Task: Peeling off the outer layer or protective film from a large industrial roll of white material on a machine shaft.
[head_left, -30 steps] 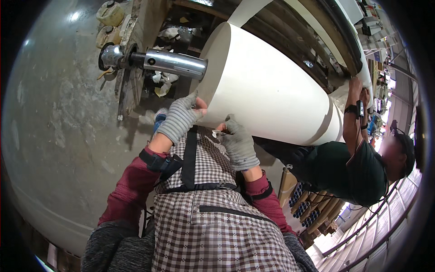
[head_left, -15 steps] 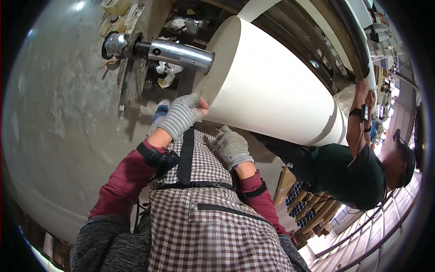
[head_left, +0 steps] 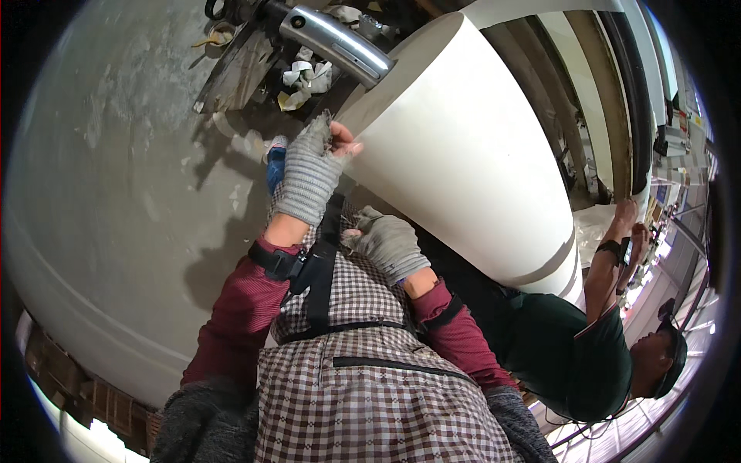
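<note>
Grey stained concrete floor [head_left: 116, 177], paper scraps [head_left: 305, 77] littered near a dark metal frame [head_left: 239, 65]; bright daylight through railings [head_left: 664, 401] at lower right.

Matt paper roll, bright steel shaft, knit gloves, rough concrete.
I see the big roll [head_left: 471, 154] as smooth, matt, cream-white paper or film, carried on a polished, glossy metal shaft [head_left: 336, 42]. My left hand [head_left: 311, 174] and right hand [head_left: 386, 243] wear grey ribbed knit gloves, fingertips bare. My apron [head_left: 363, 386] is checked woven cloth, the sleeves [head_left: 239, 316] dark red ribbed fabric. The floor [head_left: 116, 193] looks like rough, stained, dull grey concrete, with crumpled white scraps [head_left: 305, 77] lying on it.
</note>
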The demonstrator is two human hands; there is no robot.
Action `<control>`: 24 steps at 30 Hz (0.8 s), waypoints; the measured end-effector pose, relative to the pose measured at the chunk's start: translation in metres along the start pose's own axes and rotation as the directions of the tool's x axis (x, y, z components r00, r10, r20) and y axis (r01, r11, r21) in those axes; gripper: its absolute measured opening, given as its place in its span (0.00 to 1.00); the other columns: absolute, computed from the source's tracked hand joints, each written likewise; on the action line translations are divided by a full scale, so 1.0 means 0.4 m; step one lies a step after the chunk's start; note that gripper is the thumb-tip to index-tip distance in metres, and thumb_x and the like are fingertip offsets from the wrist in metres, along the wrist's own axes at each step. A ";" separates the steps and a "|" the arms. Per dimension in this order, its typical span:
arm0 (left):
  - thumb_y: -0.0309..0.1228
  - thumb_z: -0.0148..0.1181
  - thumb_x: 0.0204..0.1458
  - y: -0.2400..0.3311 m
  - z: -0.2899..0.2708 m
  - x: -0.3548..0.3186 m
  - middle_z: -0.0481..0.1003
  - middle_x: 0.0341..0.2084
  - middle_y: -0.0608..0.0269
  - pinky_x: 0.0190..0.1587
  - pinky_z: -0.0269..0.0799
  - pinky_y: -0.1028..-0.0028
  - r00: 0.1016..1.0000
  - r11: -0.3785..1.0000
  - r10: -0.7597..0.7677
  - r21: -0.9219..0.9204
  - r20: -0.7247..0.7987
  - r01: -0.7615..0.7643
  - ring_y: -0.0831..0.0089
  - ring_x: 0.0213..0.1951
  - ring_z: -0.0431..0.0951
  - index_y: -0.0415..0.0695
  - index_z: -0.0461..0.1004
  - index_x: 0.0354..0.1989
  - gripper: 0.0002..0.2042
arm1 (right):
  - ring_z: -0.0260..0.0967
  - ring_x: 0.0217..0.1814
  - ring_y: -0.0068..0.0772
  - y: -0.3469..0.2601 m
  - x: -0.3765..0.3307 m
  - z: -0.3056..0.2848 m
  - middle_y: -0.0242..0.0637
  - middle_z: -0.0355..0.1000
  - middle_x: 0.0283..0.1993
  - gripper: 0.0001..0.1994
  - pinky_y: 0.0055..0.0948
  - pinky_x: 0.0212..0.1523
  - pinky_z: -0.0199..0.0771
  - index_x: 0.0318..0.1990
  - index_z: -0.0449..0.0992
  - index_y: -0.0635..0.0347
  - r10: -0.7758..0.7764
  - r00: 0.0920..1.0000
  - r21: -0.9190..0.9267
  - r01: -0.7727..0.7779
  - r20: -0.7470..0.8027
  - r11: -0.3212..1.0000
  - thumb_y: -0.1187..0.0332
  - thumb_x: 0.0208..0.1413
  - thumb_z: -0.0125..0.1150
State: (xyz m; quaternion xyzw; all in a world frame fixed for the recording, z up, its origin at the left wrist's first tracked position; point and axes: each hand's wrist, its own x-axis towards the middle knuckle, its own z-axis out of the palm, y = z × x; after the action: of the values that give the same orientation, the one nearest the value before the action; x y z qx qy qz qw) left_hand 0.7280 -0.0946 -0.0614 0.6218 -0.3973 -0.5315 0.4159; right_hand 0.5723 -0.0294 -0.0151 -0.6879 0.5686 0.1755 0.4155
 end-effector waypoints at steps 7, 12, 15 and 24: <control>0.24 0.68 0.41 -0.019 0.005 0.000 0.70 0.23 0.71 0.32 0.67 0.80 0.999 0.999 0.030 0.014 -0.029 -0.030 0.82 0.26 0.67 0.41 0.72 0.27 0.09 | 0.73 0.35 0.48 0.057 0.024 0.083 0.42 0.72 0.27 0.06 0.43 0.37 0.72 0.37 0.74 0.55 -0.268 0.952 -0.055 0.263 -0.149 0.963 0.68 0.52 0.54; 0.24 0.67 0.42 -0.017 0.006 -0.008 0.71 0.22 0.69 0.32 0.68 0.79 0.995 0.992 0.088 0.097 -0.040 -0.084 0.82 0.26 0.68 0.40 0.73 0.29 0.08 | 0.73 0.35 0.49 0.023 0.031 0.035 0.43 0.74 0.29 0.08 0.44 0.36 0.71 0.36 0.74 0.55 -0.090 0.987 0.050 0.098 -0.135 0.994 0.64 0.53 0.55; 0.25 0.67 0.43 -0.001 0.008 -0.023 0.72 0.23 0.67 0.33 0.68 0.78 0.997 0.996 0.037 0.087 -0.068 -0.031 0.80 0.28 0.70 0.40 0.73 0.30 0.08 | 0.73 0.38 0.47 -0.044 0.040 -0.010 0.42 0.75 0.32 0.12 0.41 0.39 0.72 0.36 0.77 0.54 0.122 0.993 -0.039 -0.121 0.009 0.992 0.59 0.48 0.61; 0.26 0.65 0.45 0.016 0.017 -0.038 0.72 0.24 0.62 0.36 0.68 0.73 0.975 0.978 0.171 0.144 -0.142 -0.150 0.71 0.30 0.72 0.41 0.73 0.29 0.07 | 0.71 0.43 0.51 -0.029 0.065 0.031 0.45 0.69 0.49 0.16 0.46 0.42 0.70 0.37 0.77 0.54 -0.059 0.995 -0.034 0.057 -0.079 0.998 0.52 0.50 0.58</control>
State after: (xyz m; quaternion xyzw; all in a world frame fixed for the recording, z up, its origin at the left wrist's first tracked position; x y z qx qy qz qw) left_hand 0.7189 -0.0831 -0.0510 0.6530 -0.4476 -0.4190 0.4447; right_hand 0.5934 -0.0365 -0.0367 -0.7172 0.5617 0.1445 0.3863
